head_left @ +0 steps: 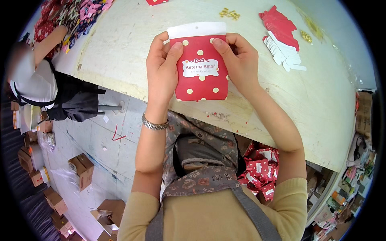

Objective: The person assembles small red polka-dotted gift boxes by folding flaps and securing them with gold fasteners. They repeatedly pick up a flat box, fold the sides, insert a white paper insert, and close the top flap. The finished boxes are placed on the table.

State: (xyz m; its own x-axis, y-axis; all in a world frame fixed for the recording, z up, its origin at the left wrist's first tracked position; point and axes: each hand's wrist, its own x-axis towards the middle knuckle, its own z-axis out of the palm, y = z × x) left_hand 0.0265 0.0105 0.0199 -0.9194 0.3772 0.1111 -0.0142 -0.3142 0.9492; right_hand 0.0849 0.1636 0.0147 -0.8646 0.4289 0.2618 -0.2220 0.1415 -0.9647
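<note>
Between my two hands is a red gift pouch (201,86) with cream dots, a white label in its middle and a white top flap with a small hole. My left hand (163,66) grips its upper left edge, thumb on the front and fingers behind. On the upper right edge, my right hand (239,62) pinches it the same way. The pouch is upright above the near edge of the table, its printed face toward me. What my fingers do behind it is hidden.
The pale table (132,48) bears gold fasteners (229,14), red card pieces (277,24) and white strips (283,52) on the right. Finished-looking red dotted pouches (259,168) fill a space below the edge. A person (44,80) sits at left; cardboard boxes (82,170) stand on the floor.
</note>
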